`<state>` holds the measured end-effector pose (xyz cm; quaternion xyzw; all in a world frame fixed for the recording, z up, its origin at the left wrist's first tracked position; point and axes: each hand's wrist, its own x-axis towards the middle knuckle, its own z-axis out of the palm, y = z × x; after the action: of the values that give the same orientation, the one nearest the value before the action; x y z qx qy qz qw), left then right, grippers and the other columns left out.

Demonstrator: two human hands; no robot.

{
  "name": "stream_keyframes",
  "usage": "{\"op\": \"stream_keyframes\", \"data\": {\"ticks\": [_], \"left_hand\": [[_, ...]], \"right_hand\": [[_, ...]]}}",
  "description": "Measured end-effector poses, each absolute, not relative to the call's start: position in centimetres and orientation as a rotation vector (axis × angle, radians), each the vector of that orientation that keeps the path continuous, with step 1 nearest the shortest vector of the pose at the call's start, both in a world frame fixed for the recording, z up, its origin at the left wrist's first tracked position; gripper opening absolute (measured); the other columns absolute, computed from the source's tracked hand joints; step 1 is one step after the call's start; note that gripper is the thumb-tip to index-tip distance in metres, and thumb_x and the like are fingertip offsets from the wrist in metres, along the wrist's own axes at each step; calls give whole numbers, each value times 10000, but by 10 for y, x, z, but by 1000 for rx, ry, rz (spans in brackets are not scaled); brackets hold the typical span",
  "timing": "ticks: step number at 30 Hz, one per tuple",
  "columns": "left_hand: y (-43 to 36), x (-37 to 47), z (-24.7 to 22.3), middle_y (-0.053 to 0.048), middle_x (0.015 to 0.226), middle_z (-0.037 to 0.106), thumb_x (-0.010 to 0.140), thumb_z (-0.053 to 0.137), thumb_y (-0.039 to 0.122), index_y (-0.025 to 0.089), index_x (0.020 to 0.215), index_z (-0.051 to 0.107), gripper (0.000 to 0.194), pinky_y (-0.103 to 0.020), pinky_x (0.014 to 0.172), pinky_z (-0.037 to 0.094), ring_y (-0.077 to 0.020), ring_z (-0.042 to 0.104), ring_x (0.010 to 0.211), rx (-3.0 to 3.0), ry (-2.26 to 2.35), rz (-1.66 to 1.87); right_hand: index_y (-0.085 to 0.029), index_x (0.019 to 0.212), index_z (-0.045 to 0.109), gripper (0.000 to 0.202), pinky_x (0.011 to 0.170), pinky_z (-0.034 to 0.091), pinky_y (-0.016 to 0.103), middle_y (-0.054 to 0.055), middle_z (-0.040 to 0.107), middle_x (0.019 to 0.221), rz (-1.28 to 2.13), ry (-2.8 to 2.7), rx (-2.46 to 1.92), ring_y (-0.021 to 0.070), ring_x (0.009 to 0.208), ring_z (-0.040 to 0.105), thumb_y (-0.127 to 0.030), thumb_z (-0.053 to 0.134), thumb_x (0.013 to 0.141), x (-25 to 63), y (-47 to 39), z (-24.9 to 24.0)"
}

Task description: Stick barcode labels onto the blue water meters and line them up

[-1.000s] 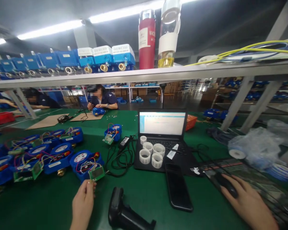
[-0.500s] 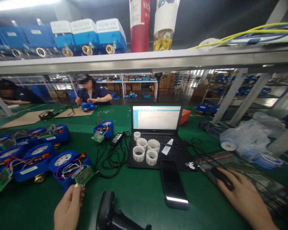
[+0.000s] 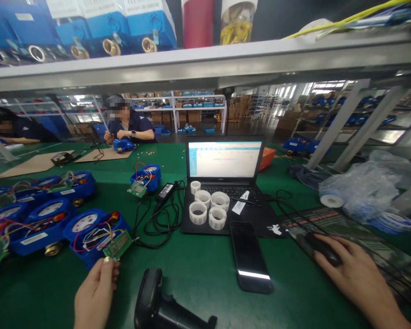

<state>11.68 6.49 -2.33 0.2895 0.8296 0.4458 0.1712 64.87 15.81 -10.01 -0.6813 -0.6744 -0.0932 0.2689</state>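
Observation:
My right hand (image 3: 358, 269) lies over a black computer mouse (image 3: 324, 249), fingers curved round it, on a dark patterned mat. At the lower left my left hand (image 3: 96, 292) is closed in a pinch; a small shiny, gold-looking spot shows at the thumb tip, and I cannot make out what it is. Just above those fingertips is a green circuit board (image 3: 118, 245) with a small display, wired to a blue water meter (image 3: 84, 224). A black handheld barcode scanner (image 3: 150, 297) lies right of my left hand. The laptop (image 3: 226, 160) stands open in the middle, screen lit.
Label rolls (image 3: 197, 213) sit on the laptop. A phone (image 3: 250, 256) lies before it, and black cables (image 3: 157, 224) run left. More blue meters (image 3: 48, 224) crowd the left. Plastic wrap (image 3: 370, 183) is at right. Overhead runs a shelf (image 3: 198, 68). A co-worker (image 3: 130, 121) sits opposite.
The view has tilted down and shifted slightly, with the shelf filling more of the top. Both hands stay in the same places, on the mouse and beside the circuit board.

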Motion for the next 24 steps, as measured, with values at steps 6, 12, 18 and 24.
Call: {"op": "stream_keyframes", "data": {"ticks": [6, 12, 18, 24], "left_hand": [[64, 113, -28, -42, 673, 626, 588, 389, 721, 205, 757, 578, 575, -343, 577, 486, -233, 578, 639, 870, 2366, 1236], [63, 111, -32, -28, 668, 623, 633, 364, 690, 226, 768, 565, 524, -345, 588, 478, -230, 587, 630, 920, 2402, 1181], [63, 110, -29, -27, 693, 656, 649, 355, 660, 242, 768, 559, 480, -367, 605, 485, -240, 615, 620, 970, 2486, 1130], [59, 111, -32, -34, 760, 674, 619, 497, 660, 243, 886, 491, 495, -354, 559, 527, -245, 659, 604, 960, 2490, 1341]], "right_hand": [[-156, 1111, 654, 605, 854, 470, 532, 160, 552, 1058, -314, -1861, -1768, 365, 958, 561, -603, 354, 834, 654, 160, -105], [-160, 1116, 652, 604, 861, 473, 538, 154, 549, 1061, -313, -1864, -1775, 356, 944, 567, -607, 352, 843, 654, 161, -106], [-163, 1123, 651, 600, 865, 473, 534, 153, 548, 1070, -333, -1861, -1780, 352, 953, 565, -599, 339, 852, 652, 160, -107], [-157, 1126, 651, 626, 869, 482, 532, 157, 550, 1071, -342, -1852, -1774, 347, 954, 572, -612, 313, 862, 649, 159, -103]]}}
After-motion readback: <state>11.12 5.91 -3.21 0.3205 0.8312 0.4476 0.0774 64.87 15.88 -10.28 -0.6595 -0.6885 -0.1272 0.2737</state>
